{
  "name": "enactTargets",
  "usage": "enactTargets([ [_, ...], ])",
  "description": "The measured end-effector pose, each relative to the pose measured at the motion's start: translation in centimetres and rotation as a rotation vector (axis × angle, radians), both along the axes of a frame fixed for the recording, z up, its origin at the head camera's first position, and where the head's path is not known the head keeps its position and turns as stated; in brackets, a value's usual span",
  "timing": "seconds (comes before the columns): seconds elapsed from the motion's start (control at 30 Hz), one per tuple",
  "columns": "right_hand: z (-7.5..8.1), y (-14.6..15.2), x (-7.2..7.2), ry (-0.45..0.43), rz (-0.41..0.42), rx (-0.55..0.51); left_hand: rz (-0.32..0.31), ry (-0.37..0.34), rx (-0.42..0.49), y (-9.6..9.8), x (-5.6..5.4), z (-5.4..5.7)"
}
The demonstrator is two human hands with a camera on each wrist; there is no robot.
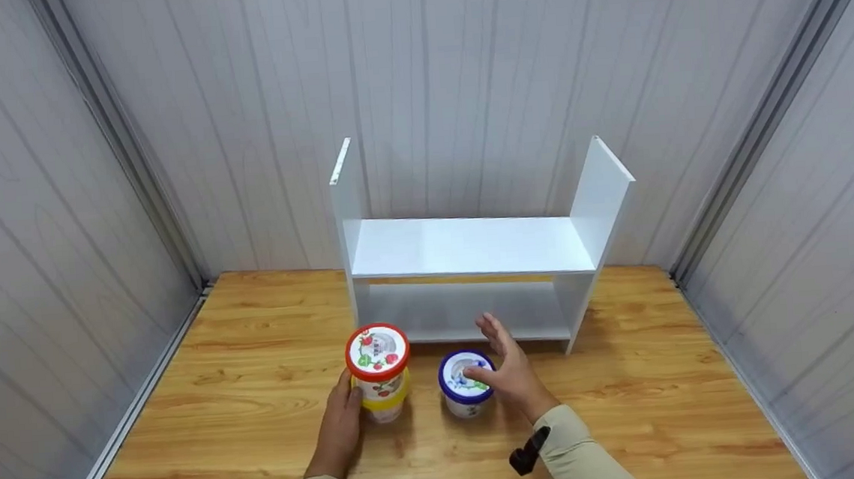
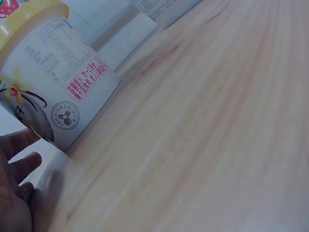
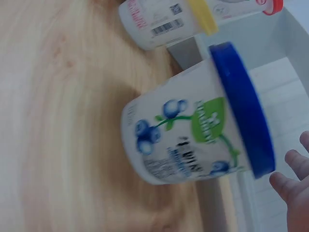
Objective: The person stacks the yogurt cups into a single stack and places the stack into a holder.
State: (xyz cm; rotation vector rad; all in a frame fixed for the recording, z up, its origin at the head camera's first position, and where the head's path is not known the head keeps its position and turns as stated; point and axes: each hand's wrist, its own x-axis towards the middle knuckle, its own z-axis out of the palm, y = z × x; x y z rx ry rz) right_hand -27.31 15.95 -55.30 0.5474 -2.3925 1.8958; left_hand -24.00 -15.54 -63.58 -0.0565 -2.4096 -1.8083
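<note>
Red is the lid that worries me most. From where I sit, I see the red-lid tub (image 1: pixel 378 350) on top of the yellow-lid tub (image 2: pixel 53 72), so a bump from the left hand (image 1: pixel 339 430) low down could make the top one slide off. The right hand (image 1: pixel 516 383) could knock over the blue-lid tub (image 1: pixel 465 387) if its thumb swings in too fast. A tub pushed away from me could bang the white shelf (image 1: pixel 472 244) behind.

The stack stands on the bench (image 1: pixel 261 446), just right of the left fingers. The low fingers look loose, but I can't tell if that hand grips. The blue-lid tub is upright, just left of the right hand. Those fingers are spread and hold nothing; the thumb is over the lid, maybe touching it.
</note>
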Motion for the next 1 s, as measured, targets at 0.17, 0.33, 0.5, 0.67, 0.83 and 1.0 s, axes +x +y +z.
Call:
enactTargets([
  [0.17,-1.3,0.1,0.0,-0.02,-0.015,0.021,0.01,-0.032,-0.001,-0.1,0.2,0.1],
  [0.33,-2.2,0.5,-0.1,-0.019,-0.014,0.018,0.018,-0.02,0.003,0.1,0.1,0.2],
  [0.5,-2.6,0.6,-0.1,-0.02,-0.018,0.004,0.013,-0.036,0.017,0.0,-0.1,0.2],
  [0.67,-3.2,0.6,0.0,-0.052,0.006,-0.053,0.002,-0.016,0.025,0.0,-0.4,0.1],
  [0.83,-4.1,0.5,0.3,-0.053,0.038,-0.085,0.012,0.002,-0.017,0.0,-0.1,0.1],
  [1.0,-4.7,0.5,0.4,-0.054,0.047,-0.132,0.035,-0.01,-0.057,0.2,0.0,0.0],
])
